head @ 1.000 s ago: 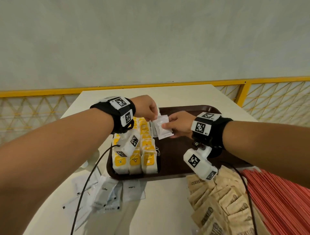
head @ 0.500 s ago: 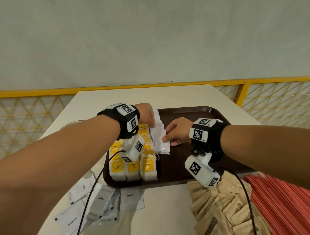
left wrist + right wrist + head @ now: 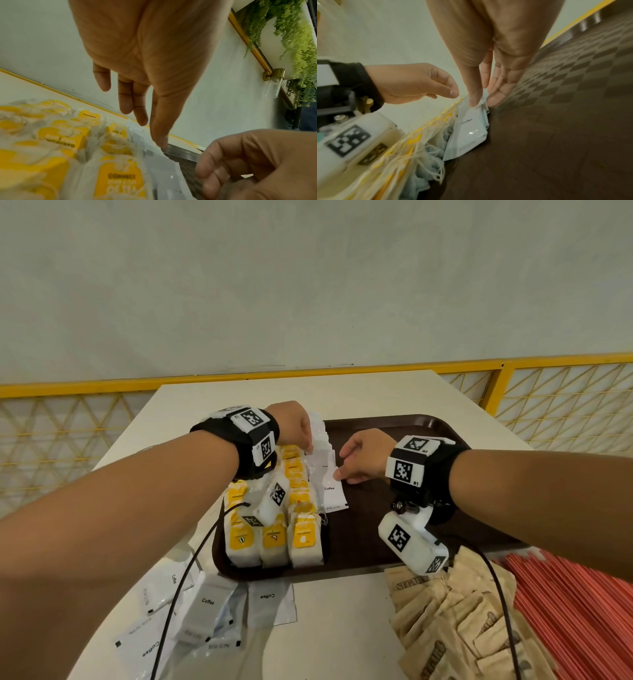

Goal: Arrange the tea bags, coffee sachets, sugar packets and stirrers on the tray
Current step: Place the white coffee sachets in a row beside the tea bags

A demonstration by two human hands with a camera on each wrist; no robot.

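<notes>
Brown tray (image 3: 428, 426) on a white table (image 3: 342, 611). Yellow-tagged tea bags (image 3: 270, 529) in rows at its left; one tag reads "CONNECT". Beside them, a row of white sachets (image 3: 330, 487) printed "Coffee". Right hand (image 3: 363, 458) rests straight fingertips on the front sachet's edge; left hand (image 3: 294, 426) touches the row's back, fingers relaxed. Loose "Coffee" sachets (image 3: 209, 607), brown sugar packets (image 3: 452, 618) and red stirrers (image 3: 575, 611) lie off the tray.
</notes>
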